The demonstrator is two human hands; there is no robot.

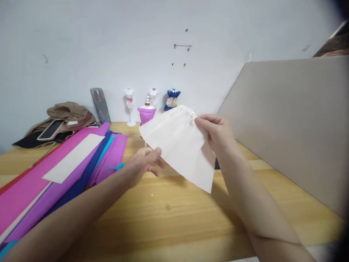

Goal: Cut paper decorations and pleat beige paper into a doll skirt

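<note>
My right hand [214, 129] pinches a cream piece of crepe paper [177, 145] by its upper right edge, holding it up above the table. That edge looks narrower and slightly gathered, and the paper flares out toward its lower side. My left hand [148, 162] is by the paper's lower left edge, fingers spread and thumb up close to it; whether it touches the paper I cannot tell. Behind the paper stands a small mannequin in a purple wrap [146, 114], its lower part hidden.
Coloured crepe sheets [24, 174] lie at the left with a cream strip [73, 158] on top. Farther back are a phone [51, 130], brown cloth [69, 111], a flask [100, 105] and several mannequins, one in a dark blue top [173, 95]. A pale panel [286, 120] borders the right side.
</note>
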